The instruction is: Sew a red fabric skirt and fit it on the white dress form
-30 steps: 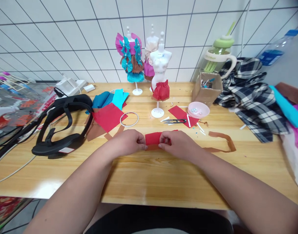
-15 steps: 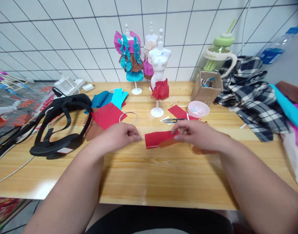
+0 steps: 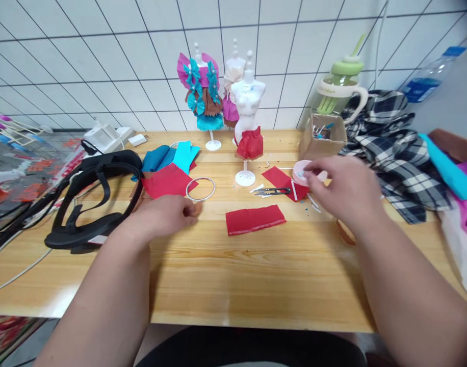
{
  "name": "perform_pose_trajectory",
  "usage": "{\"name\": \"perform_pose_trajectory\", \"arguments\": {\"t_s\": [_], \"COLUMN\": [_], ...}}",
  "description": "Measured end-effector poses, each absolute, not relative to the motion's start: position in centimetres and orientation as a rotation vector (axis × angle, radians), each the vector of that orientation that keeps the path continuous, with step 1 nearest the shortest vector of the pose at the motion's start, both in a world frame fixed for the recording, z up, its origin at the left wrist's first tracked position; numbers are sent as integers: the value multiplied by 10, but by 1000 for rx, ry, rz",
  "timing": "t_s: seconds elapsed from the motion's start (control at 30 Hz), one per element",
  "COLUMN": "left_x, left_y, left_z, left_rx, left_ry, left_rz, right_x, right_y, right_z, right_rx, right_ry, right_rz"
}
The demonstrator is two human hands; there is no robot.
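A folded red cloth strip [image 3: 255, 220] with a pale line along its near edge lies flat on the wooden table [image 3: 233, 285]. To its left, my left hand [image 3: 172, 216] rests low by a silver ring [image 3: 200, 189], fingers loosely curled and nothing visible in them. My right hand [image 3: 342, 186] hovers beside the small pink bowl [image 3: 300, 173], fingers bent and apart, covering part of it. Thread snips [image 3: 272, 191] lie near another red cloth piece [image 3: 276, 176]. Partly hidden under my right wrist is a brown cloth piece [image 3: 344, 233].
A white mannequin [image 3: 249, 102] wearing a red skirt stands behind, beside a dressed one [image 3: 206, 97]. Left are red cloth [image 3: 167, 181], teal cloth [image 3: 159, 157] and a black headset [image 3: 94, 201]. Right are a cardboard box [image 3: 321, 137], a green-lidded cup [image 3: 336, 92] and plaid fabric [image 3: 390, 137].
My right hand has let go of the brown piece and moved right, up to the pink bowl. My left hand has drawn back left. The red strip now lies fully uncovered.
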State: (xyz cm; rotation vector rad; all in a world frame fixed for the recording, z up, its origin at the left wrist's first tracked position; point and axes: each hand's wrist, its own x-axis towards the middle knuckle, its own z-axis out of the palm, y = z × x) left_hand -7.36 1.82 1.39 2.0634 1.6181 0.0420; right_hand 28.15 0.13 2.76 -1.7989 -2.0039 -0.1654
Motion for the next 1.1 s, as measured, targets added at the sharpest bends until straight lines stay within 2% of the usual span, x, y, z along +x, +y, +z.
{"name": "perform_pose_trajectory", "arguments": {"t_s": [0.13,0.27,0.33,0.53,0.77,0.97,1.1], "left_x": [-39,-12,-6,-9,-3,7,5], "left_y": [-5,-20,-21,-18,-14,-20,-20], "left_z": [30,36,34,26,20,15,14], "left_rx": [2066,1999,1978,1894,1840,1814,1828], "left_ry": [1261,1058,1029,985,987,963,981], "left_rz": [-176,-118,-67,57,145,337,364], "right_x": [238,210,204,214,228,210,209], "right_y": [-12,-27,-30,-20,-14,-23,-19], "right_z": [17,2,-3,-4,1,-8,-10], "right_rx": [-1349,-1089,-1089,-1116,-1166,-948,-994], "right_ry": [-2142,-2072,-2005,-1833,-1849,-1889,-1871], "right_rz": [605,1362,1562,1690,1390,1680,1648]}}
